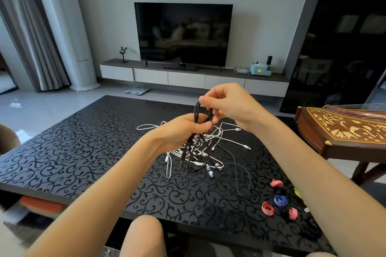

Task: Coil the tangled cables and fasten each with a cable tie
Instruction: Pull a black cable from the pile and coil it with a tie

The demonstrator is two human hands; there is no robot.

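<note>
A black cable point(196, 111) is folded into loops held above the table. My left hand point(183, 129) grips the loops from below. My right hand point(227, 103) pinches the top of the loops just above it. Black strands hang from my left hand down into a tangle of white cables point(221, 133) and dark ones lying on the black patterned table point(83, 142). Rolled cable ties lie at the table's near right: pink ties point(268, 208), a blue tie point(280, 200) and a yellow-green one partly hidden by my right forearm.
A wooden stringed instrument point(344, 129) stands on a stand right of the table. A TV point(183, 33) on a low cabinet is against the far wall. My knee point(144, 236) is at the table's near edge. Curtains hang at the left.
</note>
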